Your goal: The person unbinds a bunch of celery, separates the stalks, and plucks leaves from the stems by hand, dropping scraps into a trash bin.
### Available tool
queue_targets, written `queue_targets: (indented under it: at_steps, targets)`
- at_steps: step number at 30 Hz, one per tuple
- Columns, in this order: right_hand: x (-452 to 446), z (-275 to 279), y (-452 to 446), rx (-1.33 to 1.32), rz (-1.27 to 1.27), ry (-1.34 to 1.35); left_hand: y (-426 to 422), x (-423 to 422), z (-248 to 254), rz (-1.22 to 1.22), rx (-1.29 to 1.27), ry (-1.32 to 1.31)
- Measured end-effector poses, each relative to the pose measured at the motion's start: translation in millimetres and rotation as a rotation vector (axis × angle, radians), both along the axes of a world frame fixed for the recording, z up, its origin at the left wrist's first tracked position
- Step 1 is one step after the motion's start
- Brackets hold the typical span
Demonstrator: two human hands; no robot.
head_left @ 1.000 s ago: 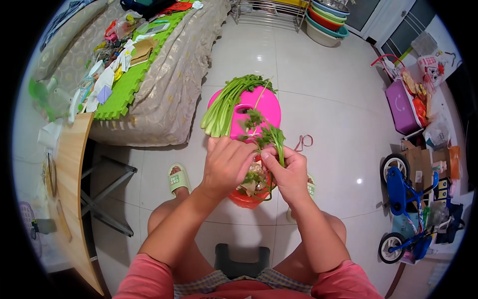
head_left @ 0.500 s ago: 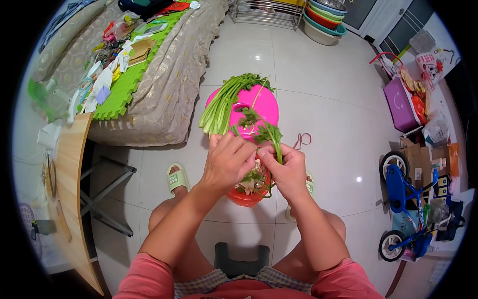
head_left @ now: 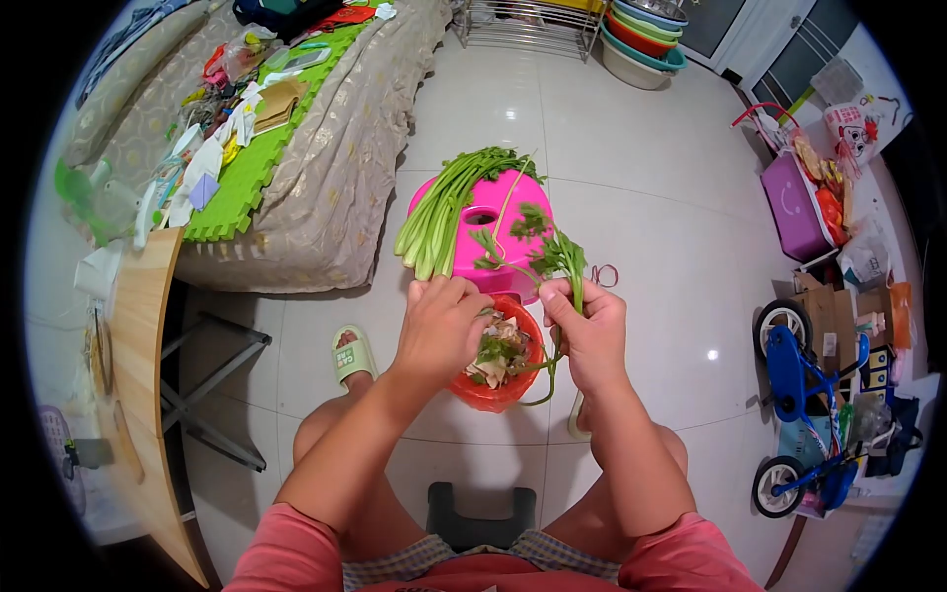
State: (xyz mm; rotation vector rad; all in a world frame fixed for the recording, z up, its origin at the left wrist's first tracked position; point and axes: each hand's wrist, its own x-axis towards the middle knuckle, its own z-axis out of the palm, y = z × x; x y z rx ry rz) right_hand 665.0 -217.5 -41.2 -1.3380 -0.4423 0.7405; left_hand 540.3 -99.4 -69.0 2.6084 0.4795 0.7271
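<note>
My right hand [head_left: 592,333] is closed around a leafy celery stalk [head_left: 564,259], its leaves pointing up and away and a thin stem hanging below the fingers. My left hand [head_left: 439,326] is curled over the left rim of a red-lined bin [head_left: 490,398]; a small bit of green shows at its fingertips, too little to make out. Inside the bin lie pale scraps and green leaves [head_left: 503,347]. Beyond my hands, a bunch of celery [head_left: 446,212] rests on a pink stool [head_left: 528,202], stalk ends towards me.
A red tie [head_left: 605,275] lies on the floor right of the stool. To the left stand a cloth-covered sofa [head_left: 330,187] and a wooden table [head_left: 143,345]. A blue child's bike [head_left: 789,380] and a purple box [head_left: 794,212] line the right side. Stacked basins [head_left: 643,49] stand at the back.
My hands have drawn apart: the left went slightly left and down, the right moved to the right with the celery stalk. More of the bin and the stool's hole now shows.
</note>
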Motion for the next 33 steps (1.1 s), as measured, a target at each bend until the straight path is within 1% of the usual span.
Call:
queue_targets:
  at_steps: [3, 5, 7, 8, 10, 12, 14, 16, 17, 18, 19, 20, 22, 23, 25, 29, 31, 32, 33]
  targets:
    - [0.8, 1.9, -0.4, -0.005, -0.001, -0.005, -0.2, -1.5, 3.9, -0.009, -0.017, 0.013]
    - [2.1, 2.3, -1.8, -0.028, 0.009, 0.067, 0.2, -3.1, 6.2, -0.022, -0.029, 0.027]
    - [1.3, -0.3, -0.6, -0.010, 0.020, 0.043, 0.6, -3.5, 7.3, 0.052, -0.036, -0.112]
    - [1.1, -1.5, -0.1, 0.008, 0.026, 0.019, 0.0, -2.1, 11.1, 0.054, -0.036, -0.112]
    - [1.1, -2.0, 0.1, 0.004, 0.042, 0.033, -1.2, 3.8, 21.0, 0.123, -0.036, -0.294]
    - [1.9, -2.1, -1.2, -0.001, 0.057, 0.047, 1.7, 8.7, 23.1, 0.129, -0.020, -0.284]
    - [3.5, -2.2, -3.6, 0.007, 0.134, 0.188, 6.7, 10.0, 21.1, 0.137, -0.003, -0.273]
    - [-0.1, -10.3, -0.5, 0.036, 0.138, 0.185, 14.3, 8.5, 11.5, 0.016, -0.235, -0.261]
    - [-0.9, -12.9, 0.5, 0.064, 0.139, 0.183, 16.6, 6.2, 9.7, 0.016, -0.234, -0.262]
    - [-0.3, -11.1, -0.2, 0.065, 0.139, 0.182, 18.6, 3.6, 8.2, -0.003, -0.315, -0.221]
    - [0.5, -7.6, -1.7, 0.043, 0.197, 0.221, 19.0, 2.6, 7.9, -0.023, -0.396, -0.179]
    - [0.8, -4.2, -3.0, 0.020, 0.255, 0.260, 17.4, 2.7, 10.1, -0.025, -0.396, -0.179]
    - [-1.5, 2.7, -2.2, 0.007, 0.279, 0.294, 12.0, 3.2, 17.0, -0.041, -0.412, -0.265]
    - [-2.5, 4.1, -1.7, -0.007, 0.306, 0.328, 9.7, 3.8, 16.0, -0.043, -0.413, -0.264]
    - [-3.7, 1.7, -2.4, -0.015, 0.301, 0.302, 6.4, 4.9, 13.8, -0.124, -0.499, -0.386]
    - [-5.3, 5.5, -3.8, -0.061, 0.273, 0.206, 6.0, 4.8, 19.4, -0.119, -0.507, -0.389]
    - [-7.1, 4.1, -3.0, -0.062, 0.252, 0.157, 7.5, 4.3, 22.5, -0.163, -0.340, -0.317]
    - [-7.8, 3.5, -2.7, -0.064, 0.230, 0.109, 7.5, 4.4, 21.7, -0.162, -0.340, -0.318]
    - [-7.9, 3.3, -2.6, -0.064, 0.230, 0.109, 7.4, 4.5, 20.2, -0.179, -0.283, -0.315]
